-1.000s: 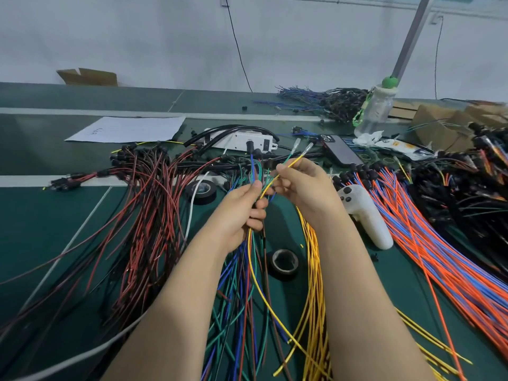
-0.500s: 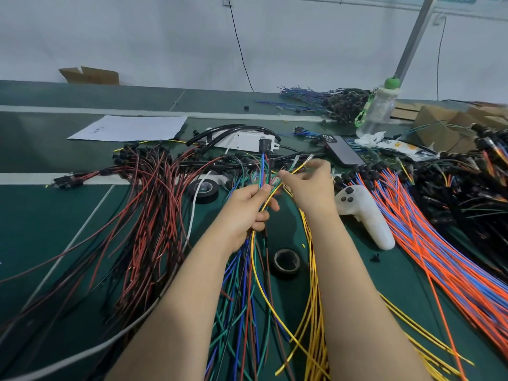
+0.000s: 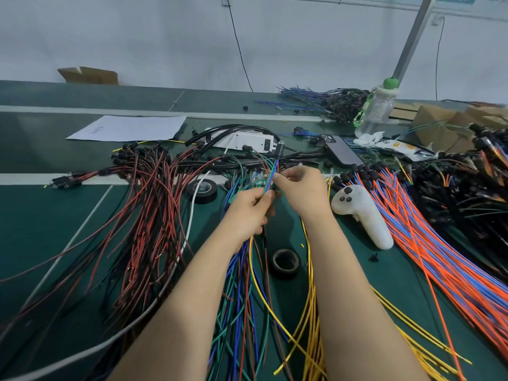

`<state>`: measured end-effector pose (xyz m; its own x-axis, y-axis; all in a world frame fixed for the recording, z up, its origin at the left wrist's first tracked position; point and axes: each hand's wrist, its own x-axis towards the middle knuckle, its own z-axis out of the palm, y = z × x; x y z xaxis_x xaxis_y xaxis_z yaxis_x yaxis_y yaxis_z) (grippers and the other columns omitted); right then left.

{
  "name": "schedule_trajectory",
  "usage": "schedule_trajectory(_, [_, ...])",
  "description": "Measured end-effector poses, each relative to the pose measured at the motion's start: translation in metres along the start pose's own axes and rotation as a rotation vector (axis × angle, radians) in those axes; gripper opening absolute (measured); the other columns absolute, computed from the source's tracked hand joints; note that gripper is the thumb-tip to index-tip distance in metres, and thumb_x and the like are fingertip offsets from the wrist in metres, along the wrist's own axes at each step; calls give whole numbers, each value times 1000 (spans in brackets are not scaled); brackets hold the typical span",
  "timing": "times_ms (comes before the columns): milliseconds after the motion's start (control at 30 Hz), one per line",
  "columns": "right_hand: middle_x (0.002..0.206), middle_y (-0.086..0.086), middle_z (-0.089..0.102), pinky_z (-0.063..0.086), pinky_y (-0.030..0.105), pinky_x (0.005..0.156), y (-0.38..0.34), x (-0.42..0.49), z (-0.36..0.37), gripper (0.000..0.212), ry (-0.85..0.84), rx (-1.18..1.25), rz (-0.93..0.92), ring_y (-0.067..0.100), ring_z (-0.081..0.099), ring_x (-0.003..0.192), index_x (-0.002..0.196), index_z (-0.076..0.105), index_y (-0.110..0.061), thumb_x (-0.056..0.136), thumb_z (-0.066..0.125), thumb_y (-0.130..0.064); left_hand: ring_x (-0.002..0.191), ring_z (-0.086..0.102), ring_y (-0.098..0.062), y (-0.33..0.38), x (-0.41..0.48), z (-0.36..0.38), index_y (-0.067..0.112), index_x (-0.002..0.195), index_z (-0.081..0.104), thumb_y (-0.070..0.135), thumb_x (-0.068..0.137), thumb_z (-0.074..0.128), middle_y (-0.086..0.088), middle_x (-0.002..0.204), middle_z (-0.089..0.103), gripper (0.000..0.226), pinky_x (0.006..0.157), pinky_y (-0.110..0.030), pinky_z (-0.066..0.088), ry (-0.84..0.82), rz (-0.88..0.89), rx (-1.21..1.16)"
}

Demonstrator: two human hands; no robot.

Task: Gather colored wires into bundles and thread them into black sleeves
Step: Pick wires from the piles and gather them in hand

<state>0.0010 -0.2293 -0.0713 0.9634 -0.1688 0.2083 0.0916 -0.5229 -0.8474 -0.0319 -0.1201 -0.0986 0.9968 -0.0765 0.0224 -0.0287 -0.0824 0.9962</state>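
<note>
Both hands, left (image 3: 248, 210) and right (image 3: 298, 189), pinch the wire bundle (image 3: 270, 177).

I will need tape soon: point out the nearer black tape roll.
In the head view, the nearer black tape roll lies flat on the green mat, centre frame, just below the left hand, with yellow wires at its right.

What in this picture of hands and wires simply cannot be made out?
All in the head view, the only one:
1. How many wires the left hand grips in the wire bundle: its curled fingers cover them.
2. Which wire the right hand pinches: fingertips and wire ends blur together.
3. The writing on the paper sheet: too small.
4. Where the orange and blue wires end: cut off by the right and bottom edges.
</note>
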Motion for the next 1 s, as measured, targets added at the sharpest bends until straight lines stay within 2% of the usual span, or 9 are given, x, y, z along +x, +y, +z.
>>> schedule_trajectory(100, [68, -7, 52, 35, 23, 55, 1, 0, 0, 7, 22, 72, 31, 15, 50, 70, 86, 57, -12, 86, 63, -15, 38, 31, -2, 0, 1, 0, 17, 70, 44, 23, 101, 41, 2, 62, 47, 32, 38, -15, 24, 27, -8, -15])
schedule_trajectory(167, [69, -6, 50, 35, 27, 57, 2, -2, 0, 17, 35, 85, 48, 15, 49, 69, 95, 49, -14, 85, 62, -12, 39, 31, -2, 0, 1, 0, 17, 71, 46, 23, 101, 41, 2, 62, 47, 31, 37, -14, 23, 28, -12, -23])
schedule_trajectory(300, [71, -3, 53, 36, 26, 61, 2, -2, -1, 4, -20, 41, 38, 15, 48, 67, 91, 60, -11, 88, 58, -12, 36, 32, -1, 1, 0, 1, 18, 69, 46, 23, 101, 41, 1, 63, 48, 33, 37, -14, 24, 27, 6, 25])
schedule_trajectory(400, [70, 12, 50, 31, 27, 60, 1, -4, -2, 35, -82, 95, 50, 19, 40, 63, 84, 63, 9, 93, 57, -24, 35, 32, 0, 1, 0, 2, 17, 67, 46, 22, 101, 41, 0, 64, 48, 35, 36, -15, 25, 24, 34, 94])
schedule_trajectory(467, [67, 11, 46, 29, 26, 54, 0, -5, -4, 32, -97, 172, 72, 17, 33, 54, 77, 62, 3, 92, 61, -25, 37, 33, -1, 1, 1, 2, 18, 67, 48, 24, 100, 42, 1, 65, 48, 34, 36, -14, 25, 22, 15, 88])
schedule_trajectory(600, [40, -13, 41, 29, 21, 50, 2, -2, -6, 30, -108, 219, 70, 8, 33, 46, 63, 55, -14, 90, 64, -25, 37, 31, -2, 3, 2, 1, 11, 80, 59, 27, 100, 45, 3, 63, 45, 28, 33, -13, 23, 42, -177, -176])
schedule_trajectory(700, [51, -7, 41, 27, 20, 50, 2, -1, -6, 31, -149, 289, 48, 7, 33, 45, 62, 54, -15, 90, 64, -23, 36, 33, 0, 5, 2, -2, 7, 82, 58, 19, 99, 45, 2, 64, 42, 25, 31, -12, 22, 46, -252, -412])
schedule_trajectory(800, [54, -6, 44, 27, 12, 44, 3, -2, -7, 21, -152, 347, 54, 0, 35, 37, 72, 61, -9, 90, 65, -20, 38, 40, 0, 7, 1, -3, 9, 80, 55, 16, 99, 46, 1, 66, 45, 22, 32, -12, 26, 58, -230, -422])
schedule_trajectory(1000, [55, -5, 36, 26, 14, 44, 2, -2, -10, 22, -181, 436, -2, 2, 29, 40, 72, 60, -10, 91, 63, -19, 38, 37, 0, 7, 2, -5, 10, 78, 54, 16, 98, 49, 1, 68, 50, 21, 33, -12, 26, 83, -172, -400])
